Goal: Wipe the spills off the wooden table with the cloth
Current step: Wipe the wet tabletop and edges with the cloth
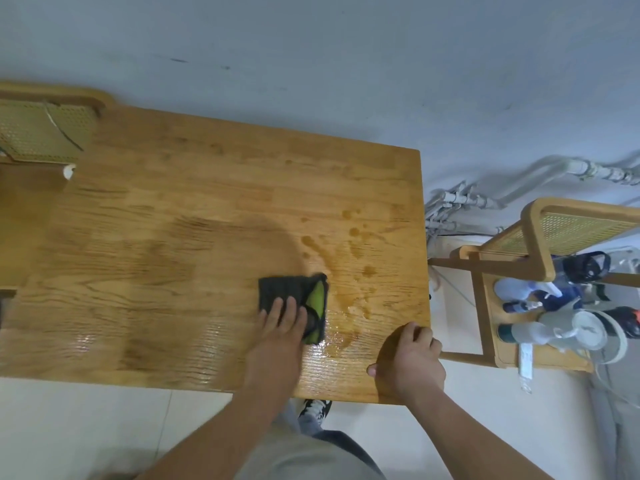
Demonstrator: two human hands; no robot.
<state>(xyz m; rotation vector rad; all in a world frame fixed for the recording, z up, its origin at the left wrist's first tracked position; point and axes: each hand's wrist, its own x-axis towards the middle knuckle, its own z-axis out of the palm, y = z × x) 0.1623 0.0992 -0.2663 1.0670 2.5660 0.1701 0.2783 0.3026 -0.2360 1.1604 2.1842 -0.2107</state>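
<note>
Under the left grip: dark cloth with a green patch, flat fingers pressing it onto the bench, not clutching.
Right of that grip: brownish spills, a puddle touching the cloth's edge with drops beyond it, all unwiped.
Left of that grip: streaky damp sheen, looks already wiped imo.
Right grip: fingers curled over the bench's edge by the near corner, bracing.
Progress: roughly halfway I'd guess, puddle side left.

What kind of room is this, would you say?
Probably a dining corner in a home: a wooden table, a cane-backed chair beside it holding bottles, and exposed pipes behind.
</note>
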